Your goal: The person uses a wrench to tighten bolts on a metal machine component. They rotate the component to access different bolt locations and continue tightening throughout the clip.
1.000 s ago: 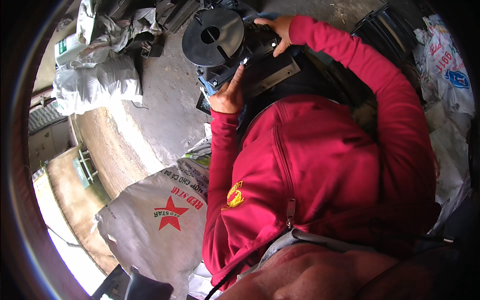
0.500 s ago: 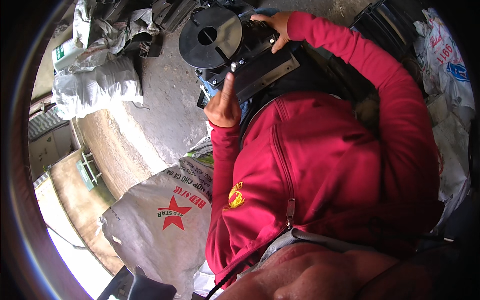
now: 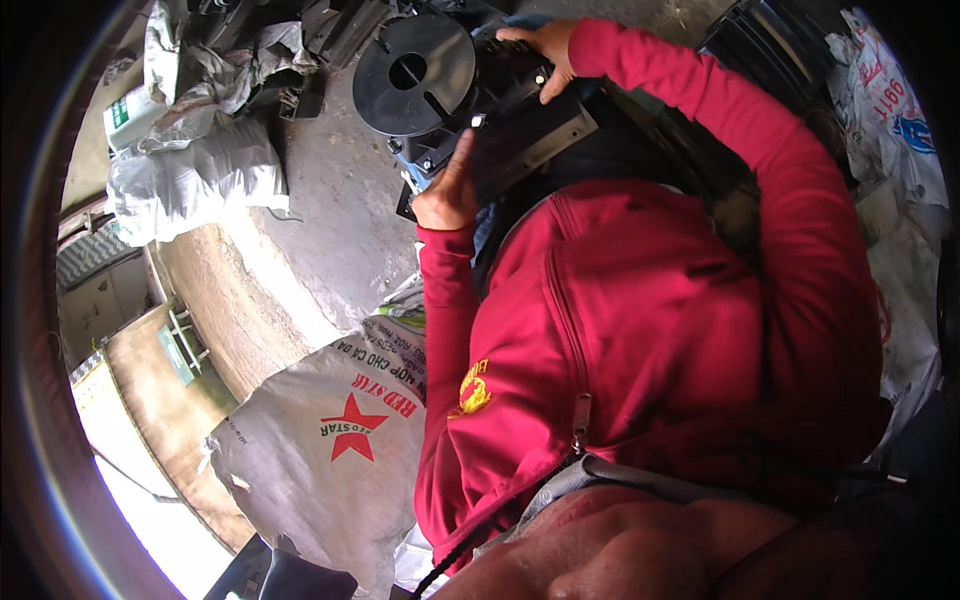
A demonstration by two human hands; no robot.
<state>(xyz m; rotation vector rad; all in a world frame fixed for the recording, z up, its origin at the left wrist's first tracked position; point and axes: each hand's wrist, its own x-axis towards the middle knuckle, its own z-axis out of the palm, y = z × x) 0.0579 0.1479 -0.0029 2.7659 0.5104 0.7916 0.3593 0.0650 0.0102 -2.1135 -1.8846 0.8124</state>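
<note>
At the far left, on the concrete floor (image 3: 340,230), lie crumpled grey sacks (image 3: 195,175), their mouths slumped so that whatever they hold cannot be seen. Nearer the lower edge, a grey woven sack with a red star (image 3: 320,450) lies flat and looks partly filled. Right of the sacks, at the top middle, sits the black machine part (image 3: 480,110), topped by a round black disc (image 3: 413,72) with a centre hole and a slot. The left hand (image 3: 447,190) presses against the part's lower left side, its fingers stretched upward along it rather than curled. The right hand (image 3: 545,50) rests on the part's upper right edge, fingers bent over the rim in a loose grasp. At the far right lie white printed sacks (image 3: 900,110), contents hidden.
</note>
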